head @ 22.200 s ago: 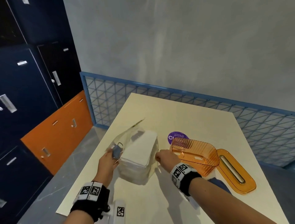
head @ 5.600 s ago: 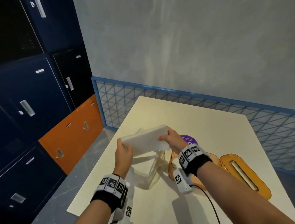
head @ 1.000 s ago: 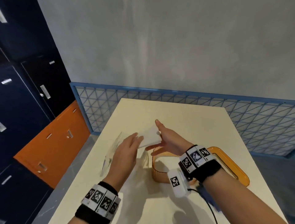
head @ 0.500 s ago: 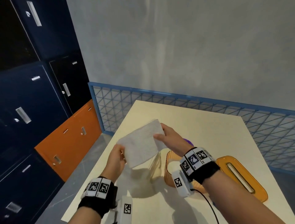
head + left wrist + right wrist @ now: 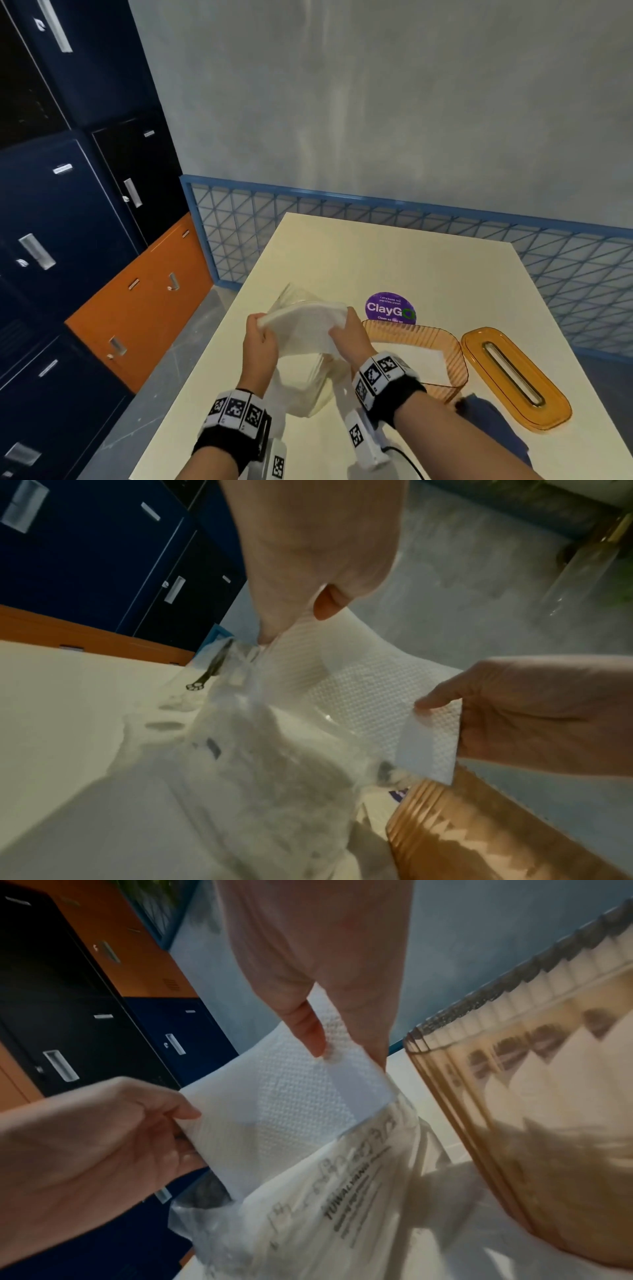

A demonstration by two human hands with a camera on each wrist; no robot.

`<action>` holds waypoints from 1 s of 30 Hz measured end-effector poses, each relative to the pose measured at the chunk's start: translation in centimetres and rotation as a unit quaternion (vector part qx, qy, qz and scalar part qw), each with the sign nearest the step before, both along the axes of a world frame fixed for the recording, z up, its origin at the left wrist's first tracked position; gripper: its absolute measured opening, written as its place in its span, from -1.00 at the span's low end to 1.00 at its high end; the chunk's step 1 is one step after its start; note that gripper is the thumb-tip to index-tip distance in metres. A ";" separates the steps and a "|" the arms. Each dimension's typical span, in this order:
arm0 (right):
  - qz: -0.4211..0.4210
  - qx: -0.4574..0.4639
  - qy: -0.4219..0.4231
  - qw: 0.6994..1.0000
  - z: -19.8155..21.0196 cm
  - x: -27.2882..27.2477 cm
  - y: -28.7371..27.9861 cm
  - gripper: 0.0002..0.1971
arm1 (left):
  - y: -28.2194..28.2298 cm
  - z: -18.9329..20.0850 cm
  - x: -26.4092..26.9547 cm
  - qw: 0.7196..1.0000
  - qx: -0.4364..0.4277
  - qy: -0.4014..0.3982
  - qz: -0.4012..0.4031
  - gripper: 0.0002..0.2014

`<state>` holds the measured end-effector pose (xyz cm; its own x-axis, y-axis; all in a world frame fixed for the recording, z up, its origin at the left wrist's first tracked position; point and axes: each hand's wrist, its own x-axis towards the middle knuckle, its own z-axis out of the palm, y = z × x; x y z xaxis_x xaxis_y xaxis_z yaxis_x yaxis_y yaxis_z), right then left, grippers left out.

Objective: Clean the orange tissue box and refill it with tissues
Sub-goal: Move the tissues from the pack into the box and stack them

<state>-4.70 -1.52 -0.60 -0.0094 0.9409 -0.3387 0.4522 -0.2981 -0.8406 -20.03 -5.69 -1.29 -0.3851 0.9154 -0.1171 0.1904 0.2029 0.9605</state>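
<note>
Both hands hold a white stack of tissues above the table. My left hand grips its left end, and my right hand pinches its right end. In the wrist views the tissues bend between the thumbs, their lower edge at the mouth of a clear plastic bag. The orange tissue box stands open just right of my right wrist, with white tissue on its floor. Its orange slotted lid lies flat to the right.
A purple round sticker is on the cream table behind the box. A blue cloth lies partly under my right forearm. Blue and orange lockers stand to the left, and a blue mesh fence runs behind the table.
The tissue stack has come down from a raised, tilted hold to just above the plastic bag. Both hands still hold its ends.
</note>
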 end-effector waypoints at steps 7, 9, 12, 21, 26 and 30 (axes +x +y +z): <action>0.026 0.032 -0.018 0.999 2.4 1.8 0.5 -0.58 | 0.7 1.8 1.0 0.997 0.053 0.060 -0.009 -0.90; -0.011 0.037 0.014 0.999 4.1 4.1 0.7 -0.64 | 1.6 3.0 2.5 0.993 0.084 0.079 -0.014 -0.93; -0.075 0.025 0.016 0.997 5.5 9.1 0.5 -0.75 | 2.7 3.5 6.2 0.994 0.078 0.049 -0.059 -0.93; -0.081 -0.100 -0.166 0.978 0.8 17.3 -2.0 -0.89 | 3.9 0.1 14.1 0.935 -0.074 0.239 -0.251 -0.90; -0.028 -0.074 -0.292 0.953 -0.4 15.4 -1.3 -0.59 | 3.8 -0.3 14.6 0.859 -0.037 0.433 -0.271 -0.70; 0.021 -0.080 -0.361 0.929 -1.0 14.5 -1.5 -0.65 | 4.0 -1.2 15.3 0.803 -0.051 0.520 -0.285 -0.58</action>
